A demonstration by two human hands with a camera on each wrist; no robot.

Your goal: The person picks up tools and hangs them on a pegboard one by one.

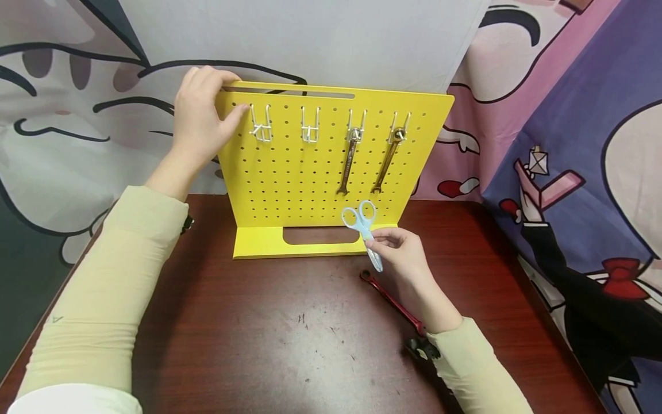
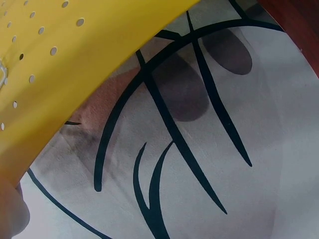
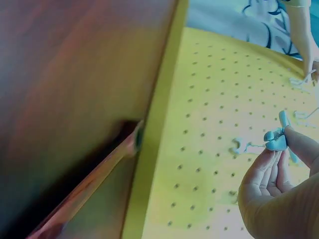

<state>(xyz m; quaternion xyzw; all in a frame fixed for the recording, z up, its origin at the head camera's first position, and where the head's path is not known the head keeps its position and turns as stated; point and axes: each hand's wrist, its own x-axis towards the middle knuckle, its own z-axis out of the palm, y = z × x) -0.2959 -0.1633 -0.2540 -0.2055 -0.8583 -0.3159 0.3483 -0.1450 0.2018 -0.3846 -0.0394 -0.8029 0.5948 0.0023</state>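
A yellow pegboard stands upright on the table. My left hand grips its top left corner, thumb across the front and fingers over the top edge. In my right hand, thumb and fingers pinch light blue scissors near the middle, with the finger loops up and the blades pointing down. They are in front of the board's lower right part. The right wrist view shows the same scissors between thumb and fingertips. Two metal wrenches, one silver and one darker, hang from white hooks on the right.
A red wrench lies on the dark wooden table, beneath my right forearm. Two more white wire hooks, a left one and a middle one, are on the board. Cartoon-printed cloth surrounds the table behind and at the sides.
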